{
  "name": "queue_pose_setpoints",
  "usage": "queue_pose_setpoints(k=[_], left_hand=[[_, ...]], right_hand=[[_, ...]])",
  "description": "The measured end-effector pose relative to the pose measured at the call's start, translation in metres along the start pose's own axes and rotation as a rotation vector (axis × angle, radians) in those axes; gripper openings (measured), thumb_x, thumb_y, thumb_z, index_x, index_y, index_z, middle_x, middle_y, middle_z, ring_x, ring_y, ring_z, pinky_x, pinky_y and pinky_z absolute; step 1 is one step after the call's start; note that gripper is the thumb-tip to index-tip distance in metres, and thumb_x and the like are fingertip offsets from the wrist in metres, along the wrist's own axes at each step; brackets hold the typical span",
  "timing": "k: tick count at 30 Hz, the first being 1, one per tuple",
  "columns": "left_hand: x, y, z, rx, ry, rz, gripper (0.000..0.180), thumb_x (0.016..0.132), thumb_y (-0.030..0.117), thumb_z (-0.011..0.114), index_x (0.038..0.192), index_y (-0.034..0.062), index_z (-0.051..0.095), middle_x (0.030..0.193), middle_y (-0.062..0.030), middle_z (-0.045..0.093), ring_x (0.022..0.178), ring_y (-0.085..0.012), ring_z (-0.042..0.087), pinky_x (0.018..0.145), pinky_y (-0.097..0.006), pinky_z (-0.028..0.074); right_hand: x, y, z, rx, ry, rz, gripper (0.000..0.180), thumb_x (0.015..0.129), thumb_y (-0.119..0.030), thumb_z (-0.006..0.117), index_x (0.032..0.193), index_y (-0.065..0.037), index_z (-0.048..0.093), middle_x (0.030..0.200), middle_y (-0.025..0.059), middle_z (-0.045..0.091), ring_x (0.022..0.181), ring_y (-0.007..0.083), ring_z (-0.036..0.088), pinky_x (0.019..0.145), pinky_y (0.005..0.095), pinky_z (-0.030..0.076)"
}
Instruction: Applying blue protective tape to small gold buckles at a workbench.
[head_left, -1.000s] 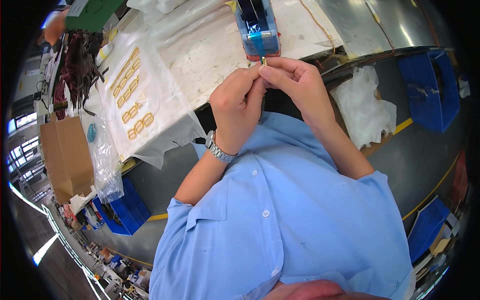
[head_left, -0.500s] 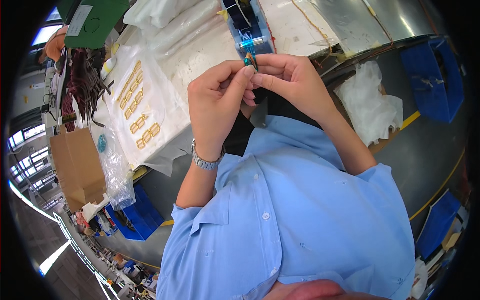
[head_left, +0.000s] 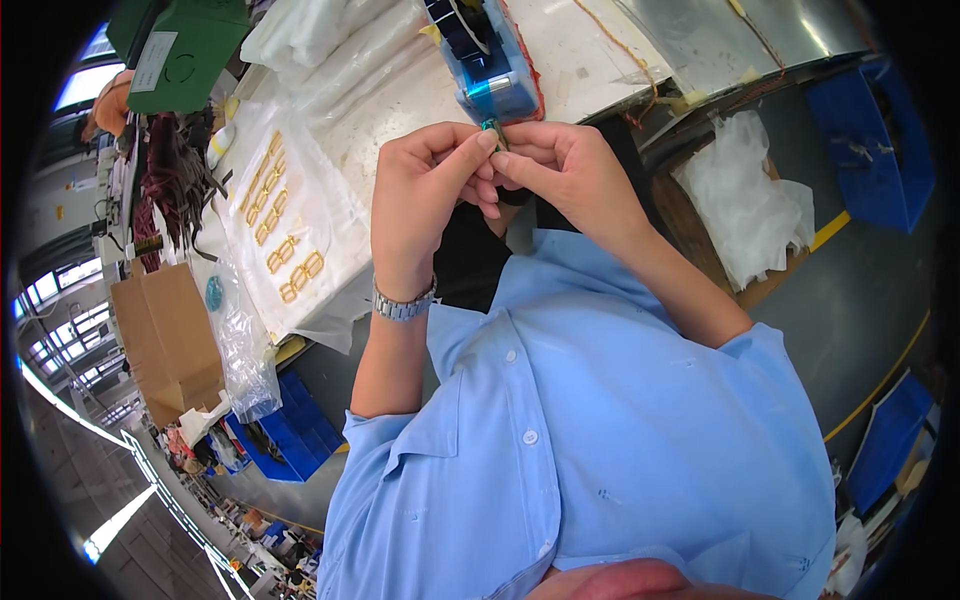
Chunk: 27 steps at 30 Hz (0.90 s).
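My left hand and my right hand meet just in front of a blue tape dispenser. Pinched between their thumbs and forefingers is a small metal buckle, mostly covered by the fingers, with shiny teal tape on it. A dark blue roll of tape sits in the dispenser, and bright blue film shows at its front end. To the left, several gold buckles lie in rows on a white sheet.
Clear plastic wrapping lies at the back of the white table. A green bin stands far left, above dark strips. A cardboard box and blue crate are at left; another blue crate is at right, beyond white sheeting.
The teal film stretched between the dispenser and my fingers no longer spans that gap. Both hands sit slightly lower, a little farther from the dispenser, still pinching the small piece.
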<state>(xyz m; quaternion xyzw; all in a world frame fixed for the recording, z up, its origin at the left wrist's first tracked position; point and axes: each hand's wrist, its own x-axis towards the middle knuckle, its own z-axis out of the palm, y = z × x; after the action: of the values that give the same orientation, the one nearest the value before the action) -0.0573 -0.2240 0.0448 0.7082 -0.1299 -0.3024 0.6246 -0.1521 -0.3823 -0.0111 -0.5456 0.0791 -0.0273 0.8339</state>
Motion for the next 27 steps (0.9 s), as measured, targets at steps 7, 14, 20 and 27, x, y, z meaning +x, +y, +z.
queue_pose_setpoints(k=[7, 14, 20, 27], left_hand=[[0.006, 0.000, -0.010, -0.040, -0.065, -0.077, 0.025, 0.103, 0.019, 0.075, 0.094, -0.0047, 0.075, 0.074, -0.0052, 0.069, 0.057, -0.0128, 0.066, 0.054, -0.027, 0.057], [0.023, -0.001, -0.020, -0.111, -0.138, -0.134, 0.027, 0.103, 0.022, 0.076, 0.090, -0.0016, 0.072, 0.074, -0.0017, 0.066, 0.055, -0.0096, 0.063, 0.050, -0.026, 0.055], [0.006, 0.002, -0.002, 0.056, 0.039, 0.029, 0.026, 0.103, 0.019, 0.075, 0.088, -0.0015, 0.072, 0.070, -0.0006, 0.065, 0.054, -0.0088, 0.061, 0.051, -0.024, 0.050], [-0.010, 0.001, 0.019, 0.822, 0.335, 0.589, 0.020, 0.101, 0.013, 0.075, 0.091, -0.0035, 0.072, 0.071, -0.0035, 0.066, 0.062, -0.0077, 0.060, 0.057, -0.026, 0.047]], right_hand=[[0.007, -0.009, -0.006, -0.153, -0.075, -0.137, 0.042, 0.100, -0.011, 0.075, 0.137, 0.007, 0.066, 0.113, 0.0123, 0.080, 0.102, 0.0150, 0.076, 0.093, 0.0307, 0.060], [0.010, -0.010, -0.009, -0.182, -0.070, -0.095, 0.045, 0.099, -0.004, 0.077, 0.141, 0.008, 0.065, 0.119, 0.0097, 0.079, 0.107, 0.0132, 0.075, 0.097, 0.0280, 0.059], [0.010, -0.003, -0.005, -0.170, -0.042, -0.143, 0.048, 0.095, -0.003, 0.081, 0.139, 0.009, 0.065, 0.118, 0.0109, 0.080, 0.106, 0.0131, 0.076, 0.096, 0.0281, 0.060], [0.006, 0.002, 0.008, -0.165, 0.065, -0.273, 0.040, 0.094, -0.009, 0.082, 0.130, 0.006, 0.072, 0.108, 0.0128, 0.082, 0.098, 0.0137, 0.078, 0.089, 0.0283, 0.062]])
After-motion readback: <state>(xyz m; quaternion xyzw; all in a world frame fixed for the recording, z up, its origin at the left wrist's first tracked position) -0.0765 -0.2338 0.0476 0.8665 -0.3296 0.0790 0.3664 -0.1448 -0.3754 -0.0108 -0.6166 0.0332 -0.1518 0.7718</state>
